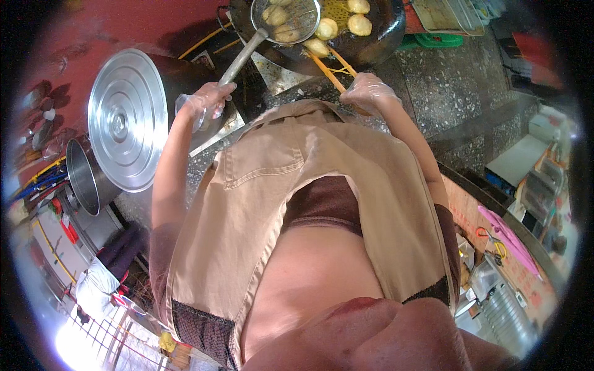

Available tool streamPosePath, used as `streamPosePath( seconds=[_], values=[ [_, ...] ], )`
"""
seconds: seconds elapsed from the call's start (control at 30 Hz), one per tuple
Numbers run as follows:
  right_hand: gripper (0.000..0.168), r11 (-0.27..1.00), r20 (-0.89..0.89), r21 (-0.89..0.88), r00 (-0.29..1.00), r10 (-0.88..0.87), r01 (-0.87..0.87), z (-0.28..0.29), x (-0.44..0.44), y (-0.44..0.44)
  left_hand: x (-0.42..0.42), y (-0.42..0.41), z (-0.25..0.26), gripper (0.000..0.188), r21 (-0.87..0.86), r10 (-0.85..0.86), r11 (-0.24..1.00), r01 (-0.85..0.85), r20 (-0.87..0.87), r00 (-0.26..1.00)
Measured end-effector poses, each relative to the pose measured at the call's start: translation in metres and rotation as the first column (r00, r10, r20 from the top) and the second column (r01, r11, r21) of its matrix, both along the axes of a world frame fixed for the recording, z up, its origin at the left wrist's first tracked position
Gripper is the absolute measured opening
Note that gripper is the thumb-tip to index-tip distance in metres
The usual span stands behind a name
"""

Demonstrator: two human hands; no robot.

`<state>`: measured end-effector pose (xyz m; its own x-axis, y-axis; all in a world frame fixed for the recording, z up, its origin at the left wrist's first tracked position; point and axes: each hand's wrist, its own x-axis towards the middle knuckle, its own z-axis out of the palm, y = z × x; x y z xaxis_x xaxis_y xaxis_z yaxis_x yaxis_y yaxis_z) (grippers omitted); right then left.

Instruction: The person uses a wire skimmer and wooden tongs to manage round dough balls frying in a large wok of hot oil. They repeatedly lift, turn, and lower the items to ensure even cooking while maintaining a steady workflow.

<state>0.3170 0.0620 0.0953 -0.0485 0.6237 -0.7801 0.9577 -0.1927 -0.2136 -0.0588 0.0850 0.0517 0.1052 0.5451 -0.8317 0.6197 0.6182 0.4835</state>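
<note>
My left hand (pixel 208 103), in a clear plastic glove, grips the metal handle of a round mesh strainer (pixel 308 13). The strainer hangs over the near left part of a dark wok (pixel 389 35), with several pale golden fried pieces inside its mesh. Also gloved, my right hand (pixel 370 92) holds a pair of long wooden chopsticks (pixel 330 75) with a thin yellow band between them. Their tips meet a fried piece (pixel 317 47) at the wok's near side, just below the strainer; whether they pinch it I cannot tell. More fried pieces (pixel 359 24) lie in the oil.
At left stands a tall pot with a large aluminium lid (pixel 127 120), and a smaller metal pot (pixel 83 176) nearer me. A metal tray (pixel 434 16) and a green plastic item (pixel 438 41) are right of the wok. Scissors (pixel 493 242) and a pink cloth (pixel 508 239) lie at far right.
</note>
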Motion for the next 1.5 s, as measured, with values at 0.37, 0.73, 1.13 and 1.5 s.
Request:
streamPosePath(
  seconds=[0.37,0.73,1.13,1.5],
  values=[
    [0.052,0.999,0.074,0.036,0.997,0.0,-0.003,0.008,0.005,-0.003,-0.006,0.0,-0.009,0.043,0.017,-0.004,1.0,0.003,0.023,1.0],
    [0.055,0.997,0.072,0.043,0.996,-0.06,0.057,0.003,-0.001,-0.006,-0.007,0.001,-0.01,0.044,0.012,-0.028,1.0,0.028,0.0,1.0],
    [0.055,0.994,-0.055,-0.025,0.993,-0.108,0.107,-0.009,0.02,0.001,-0.007,-0.001,-0.008,0.043,0.029,-0.035,0.999,0.035,0.007,0.999],
    [0.054,0.993,-0.009,0.118,1.0,-0.026,0.027,0.003,0.03,-0.006,-0.005,-0.003,-0.007,0.042,0.029,-0.01,1.0,0.009,0.012,1.0]
  ],
)
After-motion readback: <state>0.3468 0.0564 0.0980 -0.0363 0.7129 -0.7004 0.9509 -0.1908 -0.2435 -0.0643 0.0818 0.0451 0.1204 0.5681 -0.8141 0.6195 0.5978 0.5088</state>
